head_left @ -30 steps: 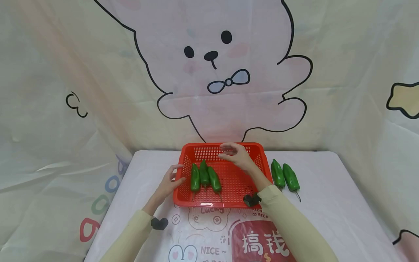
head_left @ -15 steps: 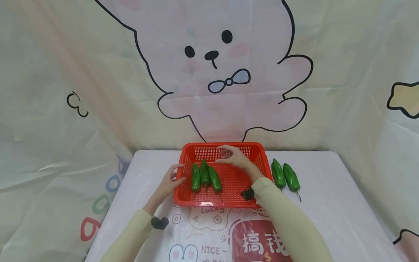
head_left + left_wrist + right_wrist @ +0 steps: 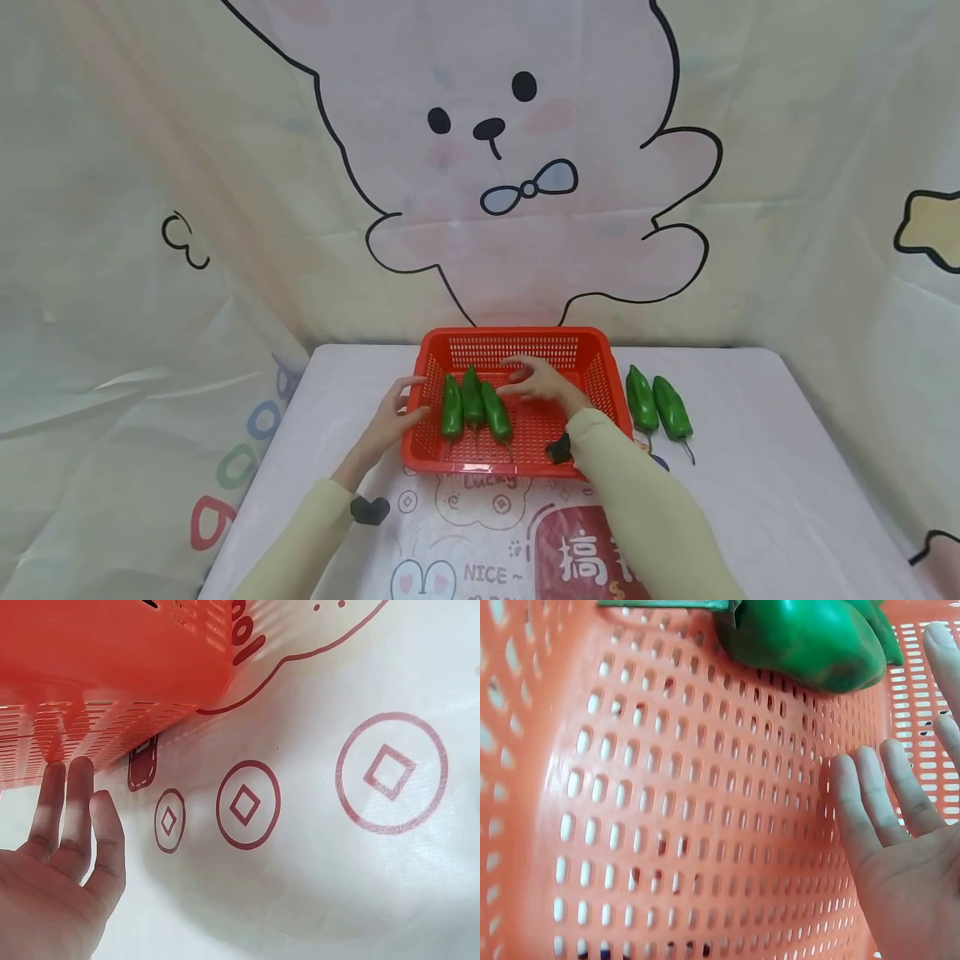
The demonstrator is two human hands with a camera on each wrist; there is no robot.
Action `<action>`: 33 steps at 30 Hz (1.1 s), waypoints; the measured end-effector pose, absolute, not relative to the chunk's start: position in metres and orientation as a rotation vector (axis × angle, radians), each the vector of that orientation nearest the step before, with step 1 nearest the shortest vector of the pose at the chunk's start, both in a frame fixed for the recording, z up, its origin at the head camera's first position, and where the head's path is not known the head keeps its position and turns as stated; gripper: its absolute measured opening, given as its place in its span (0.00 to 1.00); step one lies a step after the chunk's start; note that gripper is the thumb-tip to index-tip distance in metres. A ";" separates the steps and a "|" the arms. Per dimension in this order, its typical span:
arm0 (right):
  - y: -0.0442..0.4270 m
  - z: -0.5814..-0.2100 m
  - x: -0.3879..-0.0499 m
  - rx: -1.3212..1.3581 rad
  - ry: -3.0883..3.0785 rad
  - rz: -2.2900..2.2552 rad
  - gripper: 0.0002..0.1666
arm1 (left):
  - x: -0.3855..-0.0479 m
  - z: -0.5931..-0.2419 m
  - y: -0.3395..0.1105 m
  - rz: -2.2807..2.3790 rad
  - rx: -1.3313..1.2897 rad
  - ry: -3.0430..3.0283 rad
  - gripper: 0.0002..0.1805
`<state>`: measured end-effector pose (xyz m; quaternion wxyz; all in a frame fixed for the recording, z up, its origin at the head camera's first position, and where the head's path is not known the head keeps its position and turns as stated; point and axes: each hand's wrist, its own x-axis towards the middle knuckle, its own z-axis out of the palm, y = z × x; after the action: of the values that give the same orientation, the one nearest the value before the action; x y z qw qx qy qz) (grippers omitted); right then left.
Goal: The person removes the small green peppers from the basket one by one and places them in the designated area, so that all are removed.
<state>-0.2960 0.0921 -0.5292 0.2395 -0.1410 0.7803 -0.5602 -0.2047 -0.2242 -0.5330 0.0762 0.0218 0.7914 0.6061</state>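
Note:
A red plastic basket (image 3: 555,450) stands on the table with three green peppers inside: a left one (image 3: 452,412), a middle one (image 3: 472,400) and a right one (image 3: 496,412). My left hand (image 3: 390,419) is at the basket's left rim; in the left wrist view its fingers (image 3: 79,802) reach up against the slotted outer wall. My right hand (image 3: 538,381) hovers inside the basket, just right of the peppers, fingers spread and holding nothing. In the right wrist view its extended fingers (image 3: 881,799) lie apart from the nearest green pepper (image 3: 802,641).
Right of the basket, two more green peppers (image 3: 641,400) lie side by side on the white printed tablecloth (image 3: 757,500). A cloth backdrop (image 3: 525,275) with a cartoon bear hangs directly behind the table. More cloth hangs along both sides.
My right hand has come down and toward me inside the basket, closer to the rightmost pepper in it. The left hand stays at the rim, and the peppers have not moved.

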 end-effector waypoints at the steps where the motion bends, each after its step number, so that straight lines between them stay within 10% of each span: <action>1: 0.091 -0.530 -0.296 -0.386 2.131 -1.532 0.40 | -0.205 -0.533 -0.224 1.814 0.066 2.374 0.32; 33: 0.060 -0.533 -0.296 -0.391 2.181 -1.320 0.41 | -0.205 -0.534 -0.223 1.808 0.079 2.392 0.31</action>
<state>-0.2955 0.0596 -0.5328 0.2777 -0.1455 0.8125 -0.4915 -0.2047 -0.2229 -0.5344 0.0712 0.0264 0.7955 0.6012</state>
